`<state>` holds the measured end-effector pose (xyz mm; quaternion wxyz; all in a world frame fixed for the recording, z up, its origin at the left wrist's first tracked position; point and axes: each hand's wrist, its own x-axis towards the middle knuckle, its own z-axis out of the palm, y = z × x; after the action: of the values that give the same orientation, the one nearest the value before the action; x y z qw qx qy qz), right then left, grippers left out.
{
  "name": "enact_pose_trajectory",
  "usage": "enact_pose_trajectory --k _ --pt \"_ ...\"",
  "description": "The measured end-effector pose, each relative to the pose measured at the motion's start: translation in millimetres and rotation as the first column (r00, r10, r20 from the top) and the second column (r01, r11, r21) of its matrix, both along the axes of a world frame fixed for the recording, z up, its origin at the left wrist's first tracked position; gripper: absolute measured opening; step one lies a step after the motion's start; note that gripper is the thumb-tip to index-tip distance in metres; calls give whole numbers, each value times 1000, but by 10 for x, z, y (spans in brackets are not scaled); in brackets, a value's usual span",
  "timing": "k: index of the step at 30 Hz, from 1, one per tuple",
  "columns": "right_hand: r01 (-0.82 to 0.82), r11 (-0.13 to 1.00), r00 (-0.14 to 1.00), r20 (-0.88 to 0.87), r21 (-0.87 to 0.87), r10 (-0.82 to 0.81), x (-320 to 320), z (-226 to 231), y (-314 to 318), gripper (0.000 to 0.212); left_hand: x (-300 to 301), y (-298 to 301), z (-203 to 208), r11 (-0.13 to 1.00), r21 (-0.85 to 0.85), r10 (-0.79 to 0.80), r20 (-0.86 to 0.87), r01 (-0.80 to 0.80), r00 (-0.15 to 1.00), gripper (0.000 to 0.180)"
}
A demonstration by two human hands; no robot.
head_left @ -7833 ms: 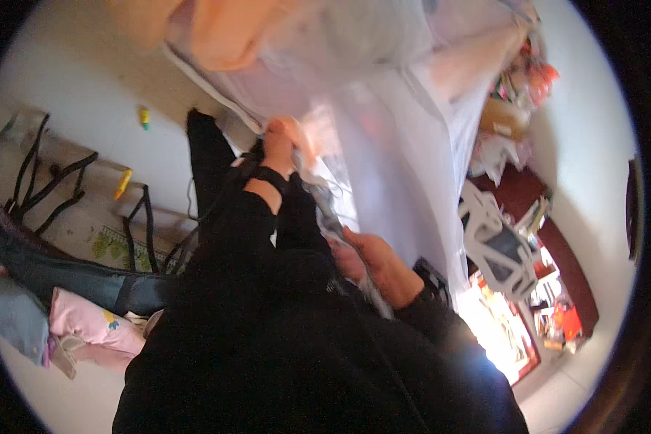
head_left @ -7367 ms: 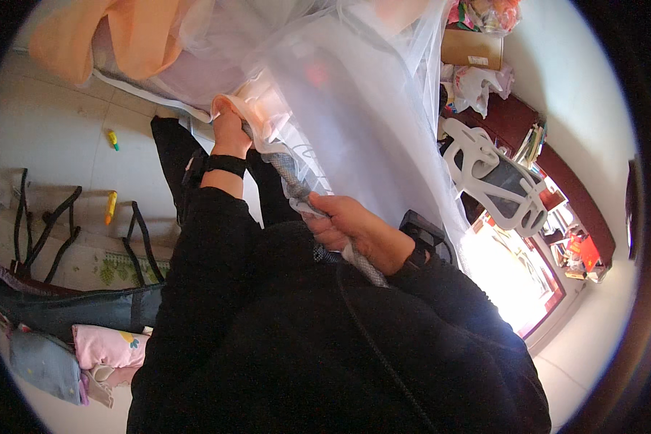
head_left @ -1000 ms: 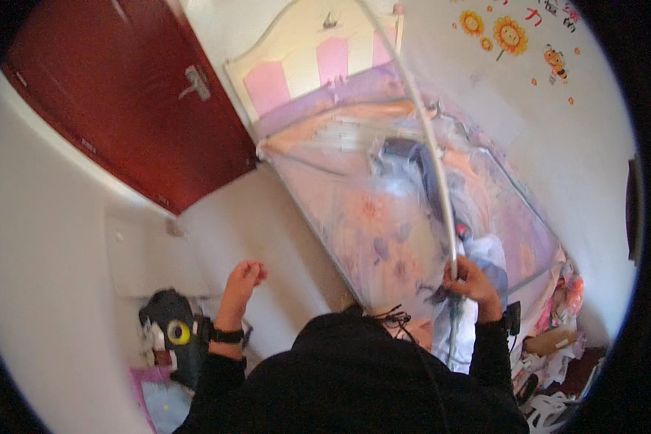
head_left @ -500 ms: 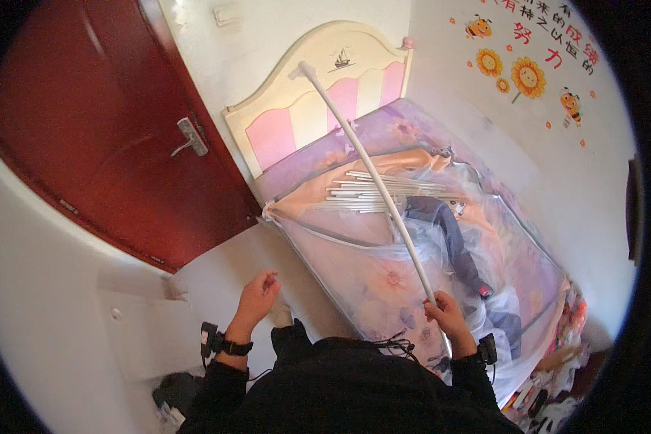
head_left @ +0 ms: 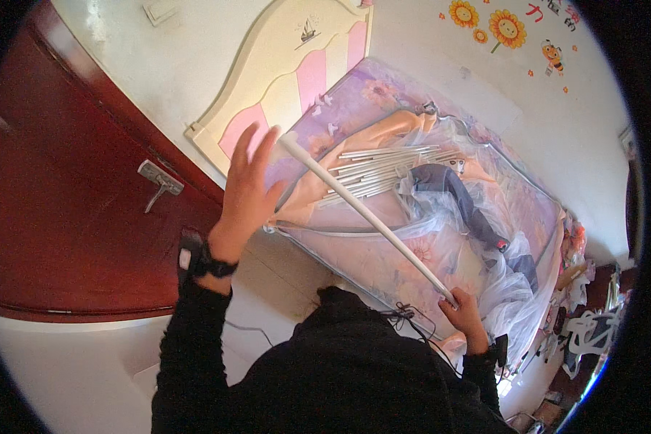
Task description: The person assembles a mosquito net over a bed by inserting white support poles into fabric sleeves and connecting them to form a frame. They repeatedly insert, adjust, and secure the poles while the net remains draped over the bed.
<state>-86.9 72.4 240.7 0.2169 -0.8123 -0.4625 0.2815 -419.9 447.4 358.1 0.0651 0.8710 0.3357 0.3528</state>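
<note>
A long white pole [head_left: 372,218] slants across the view above the bed, its thicker far end up near the headboard. My right hand [head_left: 465,312] is closed around the pole's near end. My left hand [head_left: 247,189] is raised beside the far end, fingers spread; no contact with the pole can be made out. Under the pole, a bundle of thin white rods [head_left: 372,172] lies on the bed, on peach and sheer netting [head_left: 510,296]. Beside the rods is a dark grey cloth piece [head_left: 461,206], partly covered by the netting.
A bed with a purple flowered mattress [head_left: 347,98] and a cream and pink headboard [head_left: 271,79] stands along the wall. At left is a dark red door [head_left: 72,188] with a metal handle [head_left: 159,182]. Assorted clutter [head_left: 589,333] fills the lower right.
My left hand has risen and reached forward, fingers spreading, towards the pole's far end. The pole's far end has come lower and nearer. The view has turned, with my right hand still holding on.
</note>
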Motion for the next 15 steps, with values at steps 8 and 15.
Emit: enact_pose_trajectory --k 8,15 --pt "-369 927 850 -380 66 366 -174 629 1460 21 502 798 284 872 -75 -480 -321 483 816 22" --pt "-400 892 514 -755 210 408 -1164 1430 3009 25 286 714 578 717 35 -587 -508 696 630 9"
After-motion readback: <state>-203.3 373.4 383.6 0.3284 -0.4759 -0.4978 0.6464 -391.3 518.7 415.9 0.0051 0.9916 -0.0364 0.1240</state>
